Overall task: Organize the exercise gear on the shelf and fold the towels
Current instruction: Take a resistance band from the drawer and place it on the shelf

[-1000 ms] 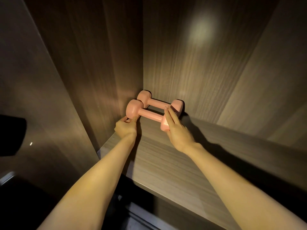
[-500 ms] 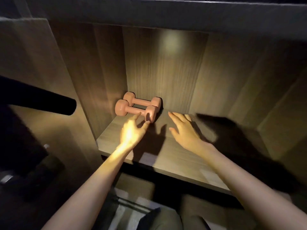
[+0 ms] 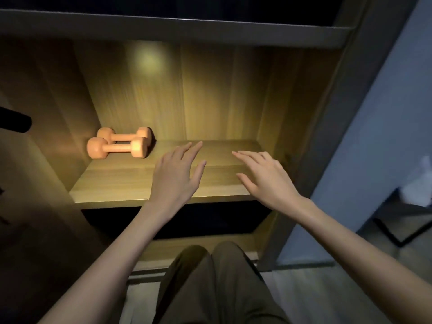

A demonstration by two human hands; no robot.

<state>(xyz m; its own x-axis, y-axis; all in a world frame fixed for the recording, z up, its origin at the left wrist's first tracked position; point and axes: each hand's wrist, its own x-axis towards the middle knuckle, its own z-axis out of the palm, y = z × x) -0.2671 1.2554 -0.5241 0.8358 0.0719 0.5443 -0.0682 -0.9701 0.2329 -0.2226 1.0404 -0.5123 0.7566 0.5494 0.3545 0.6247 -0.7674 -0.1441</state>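
Two pink dumbbells lie side by side in the back left corner of the wooden shelf [image 3: 121,183]: the front dumbbell [image 3: 117,148] and the rear dumbbell [image 3: 125,136] against the back panel. My left hand [image 3: 174,178] hovers over the shelf's middle, fingers straight and spread, holding nothing, to the right of the dumbbells. My right hand [image 3: 264,176] hovers over the shelf's right part, fingers also spread and empty. Neither hand touches the dumbbells.
Wooden side walls and a board above enclose the shelf. A dark compartment [image 3: 187,220] lies below it. A black rounded object [image 3: 14,120] juts in at the left edge. Something pale and blurred [image 3: 418,185] sits at the far right. My knees [image 3: 210,277] are below.
Both hands have let go of the dumbbells and drawn back to the right with fingers spread. The view has pulled back, showing the whole shelf compartment.
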